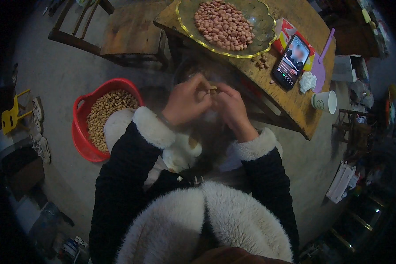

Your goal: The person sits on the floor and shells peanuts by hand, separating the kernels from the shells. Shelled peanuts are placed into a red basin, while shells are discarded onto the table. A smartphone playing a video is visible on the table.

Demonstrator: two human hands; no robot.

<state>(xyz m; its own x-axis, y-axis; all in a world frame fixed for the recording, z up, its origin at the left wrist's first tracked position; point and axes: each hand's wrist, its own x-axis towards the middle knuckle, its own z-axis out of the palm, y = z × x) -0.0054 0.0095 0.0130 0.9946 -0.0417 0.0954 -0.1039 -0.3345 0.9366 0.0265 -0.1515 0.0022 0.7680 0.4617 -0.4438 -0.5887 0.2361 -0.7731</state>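
My left hand [188, 100] and my right hand [232, 107] meet above my lap, fingertips together. Pinched between them is a small yellowish peanut pod [213, 88], mostly covered by the fingers. To the left, a red plastic basin [81, 132] on the floor holds many unshelled peanuts [109, 110]. Ahead, a scalloped, gold-rimmed glass bowl [264, 29] rests at the table's edge, with a heap of pink shelled peanuts [222, 24] inside. A few peanut pods [262, 62] lie on the wood just below that bowl.
The worn wooden table [293, 112] carries a lit phone [291, 62] leaning on a red and yellow packet [283, 28], a purple fly swatter [320, 71], a crumpled tissue [307, 82] and a paper cup [323, 102]. A wooden chair [132, 29] stands at the upper left.
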